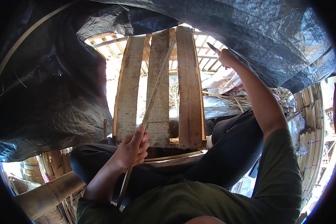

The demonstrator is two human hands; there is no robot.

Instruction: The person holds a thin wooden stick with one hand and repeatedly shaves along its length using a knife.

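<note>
My left hand is closed around a long, thin bamboo strip. The strip slants up and away over the wooden planks, and its lower end passes down beside my lap. Out to the upper right, my right hand is wrapped round the handle of a knife, whose dark blade points up and left, apart from the strip. Most of the handle is hidden by my fingers. Between my bent legs and the far side stands a bench of three upright-looking rough planks with gaps between them.
Dark plastic sheeting hangs at the left, and more tarpaulin droops overhead near my right hand. A thick bamboo pole lies at the lower left. Bundled bamboo slats stand on the right.
</note>
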